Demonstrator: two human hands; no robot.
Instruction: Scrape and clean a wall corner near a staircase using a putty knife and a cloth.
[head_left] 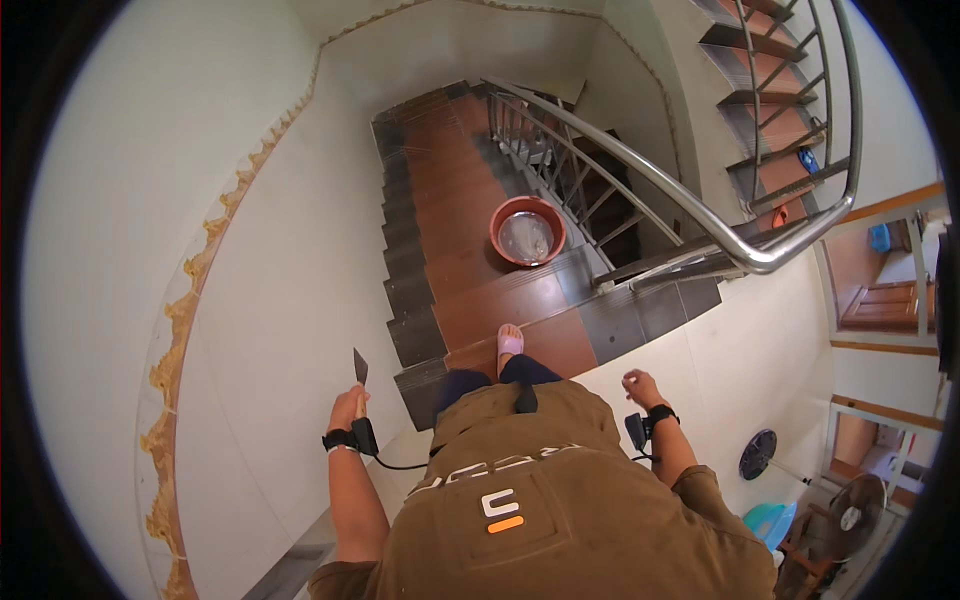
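Observation:
My left hand is closed round the pale wooden handle of a putty knife, its dark triangular blade pointing up beside the white wall. Out to the right, my right hand has its fingers curled in loosely, and nothing shows in them. A reddish-brown plastic basin stands ahead on the stairs next to the railing, apart from both hands. Cloudy water and some small pale bits appear to lie in it.
Red-brown stairs with dark edges run ahead from my pink-shod foot. A steel handrail borders them on the right. Along the left wall runs a rough yellowish strip. A fan and a blue basin stand at lower right.

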